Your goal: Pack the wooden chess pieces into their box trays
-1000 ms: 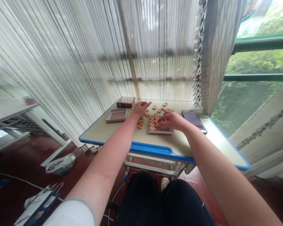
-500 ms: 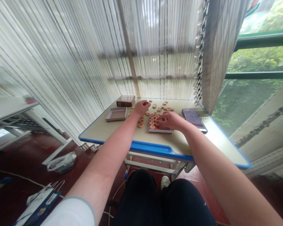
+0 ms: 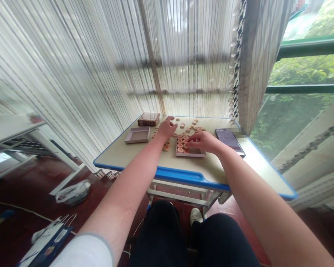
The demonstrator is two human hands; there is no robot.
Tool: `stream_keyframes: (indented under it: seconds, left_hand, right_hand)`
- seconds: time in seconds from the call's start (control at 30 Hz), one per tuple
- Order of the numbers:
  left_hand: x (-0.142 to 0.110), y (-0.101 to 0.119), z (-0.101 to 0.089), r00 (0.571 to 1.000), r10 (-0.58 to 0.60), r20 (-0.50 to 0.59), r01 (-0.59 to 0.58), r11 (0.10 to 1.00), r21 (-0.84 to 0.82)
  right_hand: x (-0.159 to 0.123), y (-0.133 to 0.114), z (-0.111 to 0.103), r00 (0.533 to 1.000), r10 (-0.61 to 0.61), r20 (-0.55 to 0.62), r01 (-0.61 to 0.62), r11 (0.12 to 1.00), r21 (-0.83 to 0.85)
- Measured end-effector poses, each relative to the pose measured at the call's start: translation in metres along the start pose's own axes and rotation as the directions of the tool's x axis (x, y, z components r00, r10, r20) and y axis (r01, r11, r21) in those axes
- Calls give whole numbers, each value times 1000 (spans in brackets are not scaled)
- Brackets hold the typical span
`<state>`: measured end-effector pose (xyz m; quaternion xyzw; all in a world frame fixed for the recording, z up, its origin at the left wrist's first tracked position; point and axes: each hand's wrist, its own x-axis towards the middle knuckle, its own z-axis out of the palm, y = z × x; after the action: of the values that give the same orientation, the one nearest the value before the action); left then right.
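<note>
My left hand (image 3: 167, 129) is over the far middle of the table, thumb and fingers apart with nothing visible between them. Round wooden xiangqi pieces (image 3: 166, 147) with red characters lie below and beside it. Nearer to me on the right is a shallow pale box (image 3: 190, 155), its left part filled with rows of pieces (image 3: 180, 145). Over this box my right hand (image 3: 202, 141) reaches in from the right, fingers bent together at the upper rows. Its fingertips touch the pieces there; what they pinch is hidden.
An empty shallow box lid (image 3: 137, 135) lies at the left, with a brown box (image 3: 148, 118) behind it. Several loose pieces (image 3: 195, 122) are scattered towards the back. A dark tablet (image 3: 229, 141) lies to the right. The blue-edged table (image 3: 128, 157) stands against striped curtains (image 3: 197, 89).
My left hand's fingers have spread wider. The fingers of my right hand have drawn closer together over the upper rows in the box. The loose pieces look much the same.
</note>
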<state>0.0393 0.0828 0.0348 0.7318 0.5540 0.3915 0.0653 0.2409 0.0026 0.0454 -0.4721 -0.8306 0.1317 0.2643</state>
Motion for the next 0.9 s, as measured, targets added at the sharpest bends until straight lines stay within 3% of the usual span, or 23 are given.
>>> stream_keyframes:
  seconds: [0.17,0.3,0.37,0.43,0.5,0.67,0.8,0.9]
  left_hand:
    - [0,4,-20,985,-140,98,120,975,186]
    - [-4,13,-40,946,-217,240,143,946,291]
    - [-8,17,-49,888,-291,356,159,921,356]
    - [-13,20,-56,802,-380,461,185,892,413]
    - [-17,23,-63,755,-418,505,176,872,458]
    - [-25,29,-71,637,-354,684,103,919,380]
    - [-27,29,-70,616,-337,712,156,938,309]
    - [-27,28,-68,582,-329,744,180,944,276]
  right_hand:
    - [1,12,-5,977,97,-191,-103,994,-23]
    - [3,18,-3,977,117,-180,-131,989,-65]
    - [3,18,-2,978,111,-176,-125,990,-69]
    - [4,17,-1,976,104,-191,-119,990,-70]
    - [4,15,-1,974,100,-201,-117,990,-74]
    - [5,13,-3,950,126,-287,-162,981,-104]
    - [4,11,-5,915,161,-369,-207,974,-91]
    - [3,10,-5,920,156,-358,-201,975,-91]
